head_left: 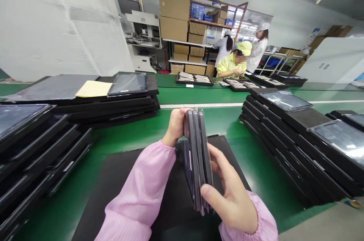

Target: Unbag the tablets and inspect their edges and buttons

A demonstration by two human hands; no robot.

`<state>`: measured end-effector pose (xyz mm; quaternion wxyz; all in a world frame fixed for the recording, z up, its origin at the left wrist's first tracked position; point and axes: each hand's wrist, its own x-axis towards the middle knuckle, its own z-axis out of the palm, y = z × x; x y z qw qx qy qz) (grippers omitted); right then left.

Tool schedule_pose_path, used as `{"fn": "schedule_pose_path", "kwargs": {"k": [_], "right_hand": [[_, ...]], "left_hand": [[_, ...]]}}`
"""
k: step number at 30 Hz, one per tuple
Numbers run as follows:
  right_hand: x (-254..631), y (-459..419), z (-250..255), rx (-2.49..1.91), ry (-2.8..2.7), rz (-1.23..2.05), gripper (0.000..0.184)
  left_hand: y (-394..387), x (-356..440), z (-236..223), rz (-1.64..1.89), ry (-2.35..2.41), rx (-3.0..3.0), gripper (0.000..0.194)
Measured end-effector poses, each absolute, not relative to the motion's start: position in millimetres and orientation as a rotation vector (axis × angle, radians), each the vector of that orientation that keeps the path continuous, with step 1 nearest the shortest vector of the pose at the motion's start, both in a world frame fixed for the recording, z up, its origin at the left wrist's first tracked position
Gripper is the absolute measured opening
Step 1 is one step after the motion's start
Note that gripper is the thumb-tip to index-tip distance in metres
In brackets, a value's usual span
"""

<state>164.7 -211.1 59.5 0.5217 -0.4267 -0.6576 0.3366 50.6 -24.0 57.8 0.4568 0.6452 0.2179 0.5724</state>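
Both hands hold a small bundle of thin dark tablets [196, 154], stood on edge over a black mat [119, 180]. My left hand [175, 126] wraps round the far end of the bundle, fingers closed on it. My right hand [229, 191] clasps the near end, thumb pressed on the edges and fingers curled behind. Both sleeves are pink.
Stacks of black trays with tablets stand at the left [34, 150], back left [113, 97] and right [298, 138] on the green bench [227, 119]. A yellow sheet [93, 88] lies on the back-left stack. A seated person in yellow [234, 64] works across the bench, others stand behind. Shelves of cardboard boxes [182, 25] line the back.
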Motion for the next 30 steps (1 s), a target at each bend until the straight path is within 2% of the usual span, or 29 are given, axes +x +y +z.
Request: {"fn": "schedule_pose_path", "kwargs": {"k": [6, 12, 30], "right_hand": [[170.1, -207.9, 61.3, -1.030, -1.433, 0.789, 0.042], [175.9, -202.8, 61.4, -1.009, -1.253, 0.737, 0.032], [181.8, -198.3, 55.6, -1.033, -1.245, 0.745, 0.043]], "left_hand": [[-30.6, 55.1, 61.4, 1.408, 0.532, 1.639, 0.083], [-31.5, 64.8, 65.2, 1.480, 0.535, 1.704, 0.081], [-30.2, 66.9, 64.9, 1.502, 0.561, 1.726, 0.082]]}}
